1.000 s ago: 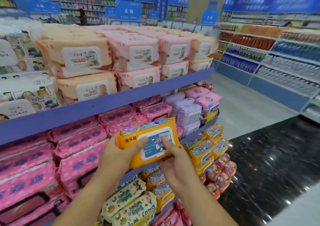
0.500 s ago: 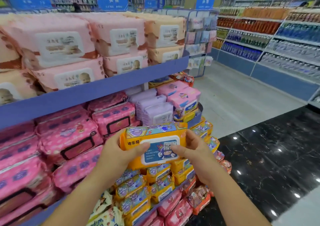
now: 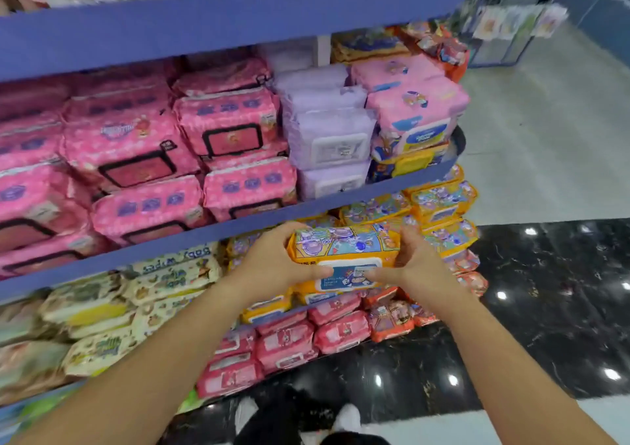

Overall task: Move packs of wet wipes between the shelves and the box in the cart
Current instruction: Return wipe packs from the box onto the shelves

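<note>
We stand on glossy black marbled floor [image 3: 545,308] before the blue metal shelf unit [image 3: 259,221]. Left hand [image 3: 272,264] and right hand [image 3: 416,267] clasp, fingers curled, the ends of a soft orange rectangular film wet-wipe pack [image 3: 344,247], just below that unit's middle board. Above the board lie puffy pink film packs [image 3: 136,151] and lilac film packs [image 3: 330,138].
</note>
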Demonstrator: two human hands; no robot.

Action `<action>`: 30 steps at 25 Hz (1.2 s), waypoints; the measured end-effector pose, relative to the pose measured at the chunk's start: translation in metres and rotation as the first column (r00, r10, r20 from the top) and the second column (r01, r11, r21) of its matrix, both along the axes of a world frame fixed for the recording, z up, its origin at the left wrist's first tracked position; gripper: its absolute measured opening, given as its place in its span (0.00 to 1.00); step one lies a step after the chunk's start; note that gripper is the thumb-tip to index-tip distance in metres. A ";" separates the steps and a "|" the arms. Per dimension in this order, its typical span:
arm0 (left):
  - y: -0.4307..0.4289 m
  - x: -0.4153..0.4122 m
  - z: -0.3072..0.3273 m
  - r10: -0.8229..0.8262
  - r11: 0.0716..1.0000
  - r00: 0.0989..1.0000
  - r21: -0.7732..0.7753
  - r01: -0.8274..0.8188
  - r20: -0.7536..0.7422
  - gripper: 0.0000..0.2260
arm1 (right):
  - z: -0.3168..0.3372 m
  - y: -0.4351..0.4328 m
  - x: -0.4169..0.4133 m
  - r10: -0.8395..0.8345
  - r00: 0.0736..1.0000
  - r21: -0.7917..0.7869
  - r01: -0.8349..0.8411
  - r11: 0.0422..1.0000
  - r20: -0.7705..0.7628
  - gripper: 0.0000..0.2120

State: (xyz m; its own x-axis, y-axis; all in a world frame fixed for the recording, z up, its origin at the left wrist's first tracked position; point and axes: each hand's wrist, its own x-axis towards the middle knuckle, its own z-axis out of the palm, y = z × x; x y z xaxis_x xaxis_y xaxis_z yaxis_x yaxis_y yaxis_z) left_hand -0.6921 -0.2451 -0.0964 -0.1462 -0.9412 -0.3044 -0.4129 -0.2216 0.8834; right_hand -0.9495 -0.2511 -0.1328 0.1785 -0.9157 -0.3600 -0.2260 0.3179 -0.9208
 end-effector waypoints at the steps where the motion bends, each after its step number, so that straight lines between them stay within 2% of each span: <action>1: 0.006 0.006 -0.015 0.001 1.000 0.999 0.015 -0.002 0.052 0.29 | -0.017 0.001 0.006 0.017 0.999 0.030 -0.016 0.999 -0.027 0.44; 3: 0.016 0.012 -0.047 0.013 0.999 0.992 0.031 -0.017 0.124 0.31 | -0.044 0.004 0.018 0.048 0.995 0.050 -0.044 0.998 -0.087 0.36; 6: 0.011 0.015 -0.113 0.032 0.998 0.984 0.041 -0.040 0.175 0.33 | -0.082 -0.009 0.034 0.137 0.973 0.054 -0.129 0.990 -0.186 0.40; 8: -0.006 0.012 -0.152 0.051 0.999 0.983 -0.015 -0.049 0.175 0.31 | -0.114 -0.031 0.032 0.176 0.937 -0.013 -0.189 0.982 -0.303 0.40; 11: -0.040 0.009 -0.210 0.023 0.996 0.964 -0.094 0.002 0.266 0.32 | -0.161 -0.078 0.026 0.254 0.755 -0.099 -0.388 0.916 -0.604 0.38; 12: -0.049 0.009 -0.227 0.020 0.989 0.935 -0.146 0.034 0.353 0.33 | -0.177 -0.089 0.023 0.237 0.688 -0.121 -0.429 0.895 -0.686 0.37; 14: -0.060 0.008 -0.263 0.075 0.947 0.839 -0.302 0.109 0.539 0.32 | -0.214 -0.100 0.023 0.114 0.604 -0.287 -0.526 0.801 -0.789 0.32; 16: -0.061 0.004 -0.296 0.106 0.908 0.732 -0.366 0.205 0.673 0.29 | -0.256 -0.101 0.023 -0.034 0.566 -0.453 -0.621 0.639 -0.824 0.26; 18: -0.057 0.002 -0.312 0.147 0.900 0.655 -0.375 0.223 0.741 0.28 | -0.278 -0.100 0.024 -0.096 0.542 -0.491 -0.654 0.576 -0.835 0.24; 22: -0.050 -0.005 -0.306 0.153 0.896 0.570 -0.356 0.263 0.807 0.29 | -0.276 -0.094 0.024 -0.161 0.472 -0.479 -0.695 0.536 -0.867 0.27; 26: -0.048 0.002 -0.307 0.166 0.861 0.550 -0.392 0.324 0.819 0.28 | -0.282 -0.089 0.028 -0.214 0.516 -0.553 -0.705 0.444 -0.830 0.23; 30: -0.048 0.006 -0.323 0.203 0.854 0.526 -0.412 0.318 0.826 0.29 | -0.299 -0.084 0.034 -0.242 0.494 -0.545 -0.683 0.486 -0.835 0.22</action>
